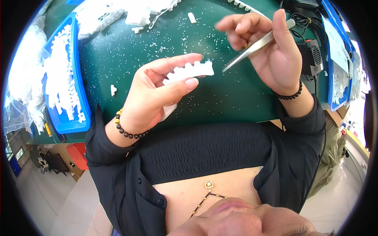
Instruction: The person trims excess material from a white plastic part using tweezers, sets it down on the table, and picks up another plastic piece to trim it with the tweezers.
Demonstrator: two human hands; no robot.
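Note:
My left hand (151, 90) is closed round a white curved plastic strip (191, 72) with a row of square teeth along its upper edge. Thumb and fingers pinch it from both sides, and its right end sticks out past the fingertips. Another white bit (169, 111) shows below that palm; I cannot tell whether it is part of the strip. Metal tweezers (256, 45) lie across my right hand (277, 63), held against the palm with the thumb raised and the fingers blurred. Their tips point down-left, apart from the strip's right end.
White crumbs speckle the green table (236, 102). Small white pieces (113, 90) lie about. On the left, a blue tray (82, 98) holds white toothed parts, beside clear plastic bags (23, 74). A black vented device (313, 57), cables (305, 19) and another blue tray (334, 105) stand right.

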